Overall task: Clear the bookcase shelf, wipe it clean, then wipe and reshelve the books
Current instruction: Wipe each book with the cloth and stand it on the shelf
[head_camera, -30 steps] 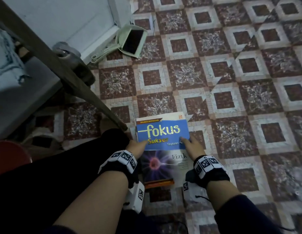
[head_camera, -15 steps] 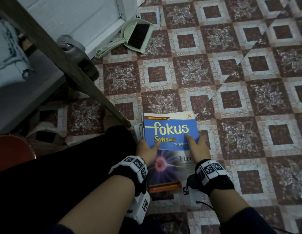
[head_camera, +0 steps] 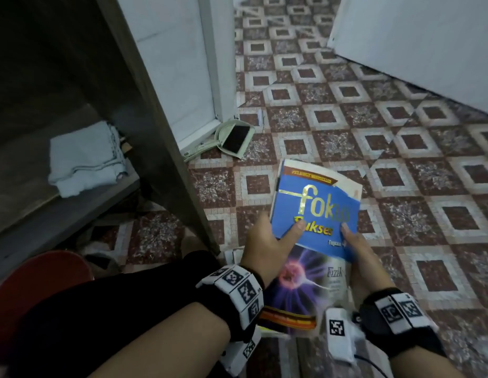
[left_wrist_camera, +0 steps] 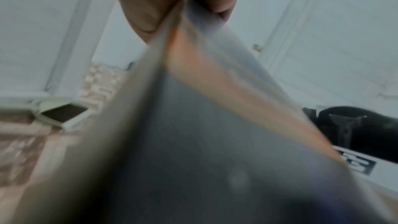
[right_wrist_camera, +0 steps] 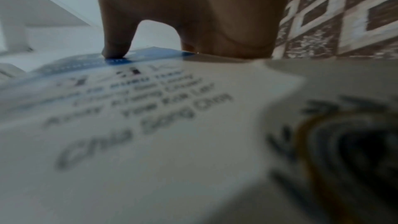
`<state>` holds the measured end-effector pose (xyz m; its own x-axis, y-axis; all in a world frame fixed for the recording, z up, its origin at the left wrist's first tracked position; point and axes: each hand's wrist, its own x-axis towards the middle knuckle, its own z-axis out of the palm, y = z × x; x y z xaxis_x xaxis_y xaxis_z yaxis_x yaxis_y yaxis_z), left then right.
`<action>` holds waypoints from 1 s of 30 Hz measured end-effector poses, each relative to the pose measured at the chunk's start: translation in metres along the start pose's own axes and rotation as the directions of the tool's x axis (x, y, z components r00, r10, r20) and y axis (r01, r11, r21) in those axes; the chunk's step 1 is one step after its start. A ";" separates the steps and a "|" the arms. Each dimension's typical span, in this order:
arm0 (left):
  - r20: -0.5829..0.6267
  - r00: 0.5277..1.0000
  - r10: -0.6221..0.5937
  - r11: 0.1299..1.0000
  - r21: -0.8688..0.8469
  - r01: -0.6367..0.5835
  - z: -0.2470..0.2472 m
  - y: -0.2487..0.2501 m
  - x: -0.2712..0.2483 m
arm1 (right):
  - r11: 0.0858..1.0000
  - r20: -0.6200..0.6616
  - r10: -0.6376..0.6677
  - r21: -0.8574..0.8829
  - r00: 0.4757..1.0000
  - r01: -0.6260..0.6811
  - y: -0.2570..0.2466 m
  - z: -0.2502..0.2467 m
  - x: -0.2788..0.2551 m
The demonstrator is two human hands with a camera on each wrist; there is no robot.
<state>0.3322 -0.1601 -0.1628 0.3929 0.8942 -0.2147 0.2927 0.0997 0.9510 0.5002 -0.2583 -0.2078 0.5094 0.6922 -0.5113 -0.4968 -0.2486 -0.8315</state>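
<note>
A blue and white physics book point(head_camera: 313, 211) with gold "fokus" lettering is held above the tiled floor, its far end tilted up. My left hand point(head_camera: 267, 246) grips its left edge with the thumb across the cover. My right hand point(head_camera: 357, 249) grips the right edge, thumb on the cover. The left wrist view shows the book point(left_wrist_camera: 193, 125) as a blur pinched under my fingers point(left_wrist_camera: 150, 6). The right wrist view shows its printed cover point(right_wrist_camera: 150, 125) under my thumb point(right_wrist_camera: 116, 40). On the dark bookcase shelf point(head_camera: 73, 203) at left lies a folded pale cloth point(head_camera: 84, 159).
The bookcase's upright side panel point(head_camera: 161, 132) stands just left of the book. A pale green dustpan point(head_camera: 232, 139) lies on the floor by a white door frame point(head_camera: 215, 64). More paper or books point(head_camera: 234, 255) lie under my hands. A red round object point(head_camera: 41, 282) sits at lower left.
Both hands have taken hold of the book and lifted it off the floor, tilting its far end up. The view has swung left, bringing the shelf and cloth into sight.
</note>
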 end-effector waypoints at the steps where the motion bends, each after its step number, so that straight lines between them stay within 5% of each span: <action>1: 0.013 0.999 0.051 0.999 -0.012 -0.051 -0.003 0.016 -0.002 | 0.998 0.032 -0.035 0.047 0.999 0.034 -0.013 0.002 -0.005; 6: -0.074 0.968 0.239 0.966 -0.087 -0.245 -0.043 0.081 -0.019 | 0.945 0.106 -0.326 -0.005 0.939 0.328 -0.091 0.036 -0.054; 14: -0.358 0.841 0.405 0.874 -0.118 -0.471 -0.165 0.130 -0.083 | 0.663 0.390 -0.650 -0.129 0.653 0.737 -0.153 0.143 -0.168; 20: -0.544 0.776 0.317 0.864 -0.170 -0.473 -0.270 0.117 -0.133 | 0.648 0.660 -0.525 -0.100 0.538 0.755 -0.145 0.260 -0.190; 26: -0.699 0.713 0.056 0.915 -0.250 -0.318 -0.357 0.049 -0.127 | 0.689 0.782 -0.163 -0.346 0.601 0.637 -0.096 0.397 -0.136; 30: -0.728 0.684 -0.049 0.947 -0.251 -0.199 -0.399 -0.003 -0.101 | 0.712 0.754 0.025 -0.474 0.656 0.518 -0.049 0.464 -0.096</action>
<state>-0.0567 -0.0765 -0.0552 -0.3803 0.9243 -0.0313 -0.0195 0.0258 0.9995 0.1492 0.0018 -0.0172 -0.2078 0.9591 -0.1923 0.2436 -0.1396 -0.9598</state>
